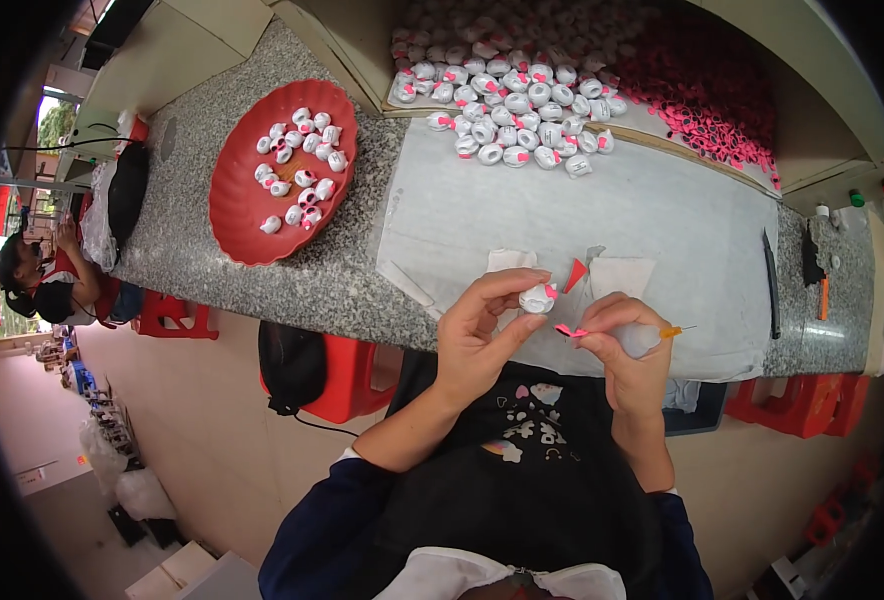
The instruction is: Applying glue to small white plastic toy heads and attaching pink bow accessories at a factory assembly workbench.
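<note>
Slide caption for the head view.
Left hand holds a round white piece, right hand a small pink piece and orange-tipped translucent bottle.

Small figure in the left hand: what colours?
The small figure is white with a pink part, best seen in the head view.

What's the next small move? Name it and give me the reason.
Probably bring the pink-and-black piece in the right hand toward the white figure in the left hand: the two are held close but apart, and some figures in the red dish appear to carry similar pink-and-black parts.
</note>
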`<move>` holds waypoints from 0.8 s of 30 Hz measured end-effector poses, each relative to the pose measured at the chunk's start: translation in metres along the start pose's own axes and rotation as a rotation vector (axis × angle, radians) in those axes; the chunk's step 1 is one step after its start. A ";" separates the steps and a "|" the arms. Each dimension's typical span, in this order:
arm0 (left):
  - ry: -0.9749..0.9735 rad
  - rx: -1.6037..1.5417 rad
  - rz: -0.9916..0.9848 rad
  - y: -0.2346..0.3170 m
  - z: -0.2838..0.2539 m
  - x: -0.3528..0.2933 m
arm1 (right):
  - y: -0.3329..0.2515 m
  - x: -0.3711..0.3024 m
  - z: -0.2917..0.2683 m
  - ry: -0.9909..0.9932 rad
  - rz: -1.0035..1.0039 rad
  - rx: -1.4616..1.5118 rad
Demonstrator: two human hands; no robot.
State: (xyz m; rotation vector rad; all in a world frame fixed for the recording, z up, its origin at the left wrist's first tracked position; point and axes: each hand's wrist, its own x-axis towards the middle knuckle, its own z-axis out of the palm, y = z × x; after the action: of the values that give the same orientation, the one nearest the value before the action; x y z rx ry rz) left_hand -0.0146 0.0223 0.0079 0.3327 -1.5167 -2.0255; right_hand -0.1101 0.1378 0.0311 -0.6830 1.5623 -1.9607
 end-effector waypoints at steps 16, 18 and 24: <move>-0.125 0.141 0.196 0.002 0.001 0.001 | 0.002 0.005 0.007 -0.009 0.137 0.075; -0.100 0.059 0.183 0.002 0.002 0.000 | 0.007 0.004 0.006 -0.014 0.135 0.064; -0.047 -0.238 -0.092 0.009 0.003 0.000 | -0.002 0.003 0.008 -0.086 0.081 0.100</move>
State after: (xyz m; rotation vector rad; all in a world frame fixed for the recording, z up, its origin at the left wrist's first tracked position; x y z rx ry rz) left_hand -0.0134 0.0227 0.0176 0.2645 -1.2897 -2.2732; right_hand -0.1069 0.1302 0.0346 -0.6444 1.4089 -1.9103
